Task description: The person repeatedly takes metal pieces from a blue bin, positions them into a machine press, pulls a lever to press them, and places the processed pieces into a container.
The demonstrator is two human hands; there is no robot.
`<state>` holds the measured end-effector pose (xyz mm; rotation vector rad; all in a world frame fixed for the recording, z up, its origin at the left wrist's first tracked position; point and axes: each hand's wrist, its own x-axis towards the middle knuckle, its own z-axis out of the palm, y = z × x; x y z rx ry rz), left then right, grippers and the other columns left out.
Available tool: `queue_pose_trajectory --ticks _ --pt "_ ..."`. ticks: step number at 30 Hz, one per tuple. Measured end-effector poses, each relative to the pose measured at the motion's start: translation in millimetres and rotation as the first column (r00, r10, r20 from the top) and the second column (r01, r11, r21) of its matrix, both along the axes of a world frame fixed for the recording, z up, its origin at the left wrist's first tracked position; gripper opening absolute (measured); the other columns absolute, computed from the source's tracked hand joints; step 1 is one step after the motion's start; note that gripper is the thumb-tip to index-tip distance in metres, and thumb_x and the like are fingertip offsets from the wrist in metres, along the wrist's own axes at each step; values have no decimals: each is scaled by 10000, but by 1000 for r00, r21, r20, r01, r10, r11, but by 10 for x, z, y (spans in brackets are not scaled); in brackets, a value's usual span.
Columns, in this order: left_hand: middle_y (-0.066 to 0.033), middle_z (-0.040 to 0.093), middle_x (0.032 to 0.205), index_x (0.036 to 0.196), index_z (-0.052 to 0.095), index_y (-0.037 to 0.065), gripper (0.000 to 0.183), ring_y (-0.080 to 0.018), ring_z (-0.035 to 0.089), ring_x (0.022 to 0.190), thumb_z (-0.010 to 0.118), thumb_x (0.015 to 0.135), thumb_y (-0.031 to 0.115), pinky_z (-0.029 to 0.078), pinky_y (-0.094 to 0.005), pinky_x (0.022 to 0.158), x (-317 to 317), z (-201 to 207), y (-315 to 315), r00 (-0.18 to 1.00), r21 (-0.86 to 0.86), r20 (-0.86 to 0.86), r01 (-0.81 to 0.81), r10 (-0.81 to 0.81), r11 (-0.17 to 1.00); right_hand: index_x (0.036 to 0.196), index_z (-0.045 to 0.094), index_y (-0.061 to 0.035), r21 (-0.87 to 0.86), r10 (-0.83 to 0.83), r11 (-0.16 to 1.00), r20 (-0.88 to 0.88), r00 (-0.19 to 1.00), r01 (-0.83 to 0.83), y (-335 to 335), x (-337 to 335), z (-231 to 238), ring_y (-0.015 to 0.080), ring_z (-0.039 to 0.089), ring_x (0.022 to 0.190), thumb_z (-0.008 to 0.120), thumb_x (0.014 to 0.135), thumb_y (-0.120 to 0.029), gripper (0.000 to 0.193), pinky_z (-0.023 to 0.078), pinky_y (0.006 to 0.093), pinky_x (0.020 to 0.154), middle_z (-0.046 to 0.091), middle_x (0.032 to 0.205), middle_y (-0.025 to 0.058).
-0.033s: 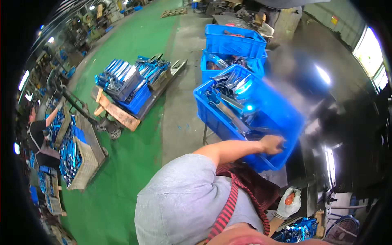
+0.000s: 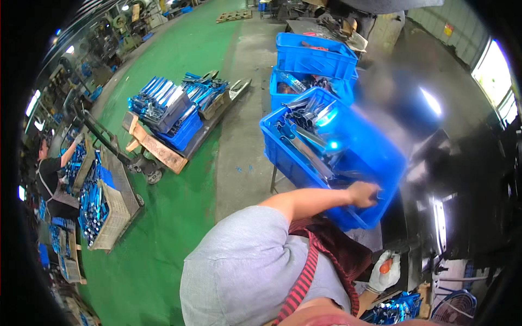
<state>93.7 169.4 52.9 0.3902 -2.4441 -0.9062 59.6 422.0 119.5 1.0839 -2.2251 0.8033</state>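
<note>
My left hand [image 2: 363,194], bare, reaches over the near end of a large blue plastic bin [image 2: 272,142]. Its fingers are curled closed, and what they grip, if anything, is too dark and small to make out. Inside that bin lies a heap of long shiny metal strips [image 2: 309,151], mostly toward the far left. Lower right, my right hand [image 2: 384,274] wears a whitish glove and is closed around an orange-red rounded thing [image 2: 385,266], perhaps a knob or handle end. Beneath it sits a pile of blue and silver metal parts [image 2: 396,307].
Further blue bins [image 2: 315,54] stand behind the large one. Dark machinery [image 2: 478,190] fills the right side. On the left are a loaded pallet [image 2: 157,149], a pallet jack [image 2: 145,168] and a co-worker [image 2: 50,179] beside crates of parts. A fan [image 2: 455,308] stands lower right.
</note>
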Motion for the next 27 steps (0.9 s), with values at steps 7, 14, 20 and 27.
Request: queue_pose_trajectory --ticks 7,14,20,27 --pt "-159 583 843 1011 526 75 469 -315 568 779 601 633 342 448 -402 687 40 30 44 992 -12 120 43 -42 999 778 583 -1 102 -37 994 73 997 29 18 -84 69 312 557 569 607 714 -182 193 433 377 515 577 666 173" --pt "-93 511 1020 1138 449 72 518 -180 549 870 645 669 172 463 -303 707 690 460 -313 859 484 -351 -174 373 857 781 593 -8 149 -60 988 191 980 31 93 -190 6 310 565 615 603 711 -215 219 437 379 568 593 697 162" --pt "-66 526 795 1308 30 104 811 -147 529 584 589 720 93 483 -296 523 2153 1114 -1268 352 873 -427 -80 833 481 818 575 25 192 -72 981 259 963 22 0 -312 22 256 549 626 594 722 -186 233 419 317 576 572 675 155" --pt "-59 562 693 831 505 62 127 -185 572 596 534 773 172 516 -308 552 3313 615 -1465 59 904 -328 309 943 295 860 568 71 -247 154 966 339 928 -70 107 -364 -146 211 571 680 665 690 -132 282 457 294 630 595 751 148"
